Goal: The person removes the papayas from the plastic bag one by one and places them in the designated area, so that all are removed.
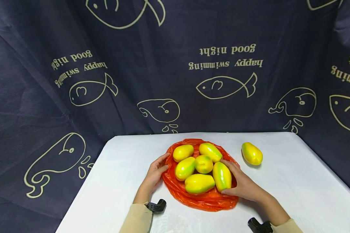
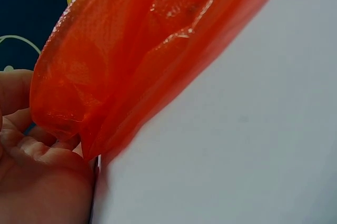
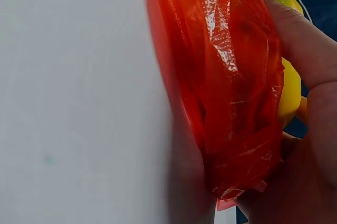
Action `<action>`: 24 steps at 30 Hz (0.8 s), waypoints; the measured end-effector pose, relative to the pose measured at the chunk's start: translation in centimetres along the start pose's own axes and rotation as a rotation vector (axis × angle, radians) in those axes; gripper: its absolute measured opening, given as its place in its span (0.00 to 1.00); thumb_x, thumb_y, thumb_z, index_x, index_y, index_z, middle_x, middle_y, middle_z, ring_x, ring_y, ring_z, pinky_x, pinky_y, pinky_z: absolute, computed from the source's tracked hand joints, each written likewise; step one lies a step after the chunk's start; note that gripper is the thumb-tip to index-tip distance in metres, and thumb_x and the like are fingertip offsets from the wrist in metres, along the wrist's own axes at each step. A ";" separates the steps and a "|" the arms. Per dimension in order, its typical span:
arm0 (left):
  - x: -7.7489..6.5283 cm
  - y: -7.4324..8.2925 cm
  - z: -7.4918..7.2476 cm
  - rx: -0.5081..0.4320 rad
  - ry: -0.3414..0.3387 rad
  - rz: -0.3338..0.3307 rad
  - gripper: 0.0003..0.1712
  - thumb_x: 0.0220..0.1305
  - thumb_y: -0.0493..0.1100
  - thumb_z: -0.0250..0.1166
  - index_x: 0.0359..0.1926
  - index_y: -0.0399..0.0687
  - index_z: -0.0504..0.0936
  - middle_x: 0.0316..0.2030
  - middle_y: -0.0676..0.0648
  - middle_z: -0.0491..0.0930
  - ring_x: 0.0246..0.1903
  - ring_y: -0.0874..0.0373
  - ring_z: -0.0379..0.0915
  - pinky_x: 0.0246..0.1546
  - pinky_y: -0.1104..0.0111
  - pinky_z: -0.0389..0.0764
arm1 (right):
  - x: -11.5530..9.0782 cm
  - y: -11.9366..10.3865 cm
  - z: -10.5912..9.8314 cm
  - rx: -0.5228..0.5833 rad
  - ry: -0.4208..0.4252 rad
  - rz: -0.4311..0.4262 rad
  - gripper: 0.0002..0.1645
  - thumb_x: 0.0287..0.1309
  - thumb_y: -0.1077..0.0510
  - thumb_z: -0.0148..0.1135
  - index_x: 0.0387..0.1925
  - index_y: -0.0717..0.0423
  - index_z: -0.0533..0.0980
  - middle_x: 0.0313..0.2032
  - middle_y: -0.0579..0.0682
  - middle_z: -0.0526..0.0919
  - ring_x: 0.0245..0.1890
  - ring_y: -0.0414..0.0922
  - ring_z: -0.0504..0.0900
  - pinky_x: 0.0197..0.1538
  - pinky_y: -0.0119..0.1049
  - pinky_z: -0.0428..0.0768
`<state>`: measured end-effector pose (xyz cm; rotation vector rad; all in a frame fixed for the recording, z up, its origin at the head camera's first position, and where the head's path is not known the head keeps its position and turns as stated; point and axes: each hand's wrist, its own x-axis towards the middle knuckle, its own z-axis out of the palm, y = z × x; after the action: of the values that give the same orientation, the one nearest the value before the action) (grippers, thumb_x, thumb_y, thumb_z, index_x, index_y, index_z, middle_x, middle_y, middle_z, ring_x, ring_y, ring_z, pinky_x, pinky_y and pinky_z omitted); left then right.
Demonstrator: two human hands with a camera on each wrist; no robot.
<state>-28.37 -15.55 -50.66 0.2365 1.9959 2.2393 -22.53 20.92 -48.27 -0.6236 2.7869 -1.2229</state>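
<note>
A red plastic bag (image 1: 189, 201) lies spread on the table, its rim folded down around several glossy yellow-green papayas. My right hand (image 1: 245, 184) grips the papaya (image 1: 222, 176) at the right side of the bag, thumb at its near end and fingers at its far end. In the right wrist view, red film (image 3: 237, 76) covers much of that fruit. At the bag's left edge is my left hand (image 1: 154, 173), fingers loosely bent and touching the film. The left wrist view shows those fingers partly behind the red film (image 2: 105, 66).
One more papaya (image 1: 252, 153) lies by itself on the white table (image 1: 128, 152), to the right of the bag. A dark blue curtain (image 1: 163, 64) with fish and whale drawings hangs behind and at the sides. Each wrist wears a black camera (image 1: 157, 205).
</note>
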 end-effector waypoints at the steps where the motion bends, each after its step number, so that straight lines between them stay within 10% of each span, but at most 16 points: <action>1: 0.0 0.0 0.0 0.000 -0.001 0.001 0.32 0.68 0.28 0.52 0.72 0.46 0.67 0.74 0.43 0.63 0.74 0.47 0.57 0.67 0.68 0.72 | 0.0 0.0 0.0 -0.001 0.002 0.002 0.66 0.40 0.41 0.80 0.76 0.44 0.53 0.71 0.54 0.61 0.66 0.55 0.67 0.67 0.68 0.68; 24: 0.0 0.0 0.0 0.004 0.004 -0.002 0.32 0.68 0.28 0.53 0.72 0.47 0.68 0.74 0.44 0.62 0.74 0.47 0.58 0.67 0.67 0.73 | -0.4 -0.1 -0.5 -0.040 0.099 0.017 0.63 0.39 0.39 0.80 0.75 0.38 0.57 0.69 0.52 0.66 0.63 0.55 0.69 0.63 0.70 0.70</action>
<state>-28.39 -15.56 -50.66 0.2310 2.0025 2.2365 -22.21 21.41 -47.89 -0.5558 2.8978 -1.2311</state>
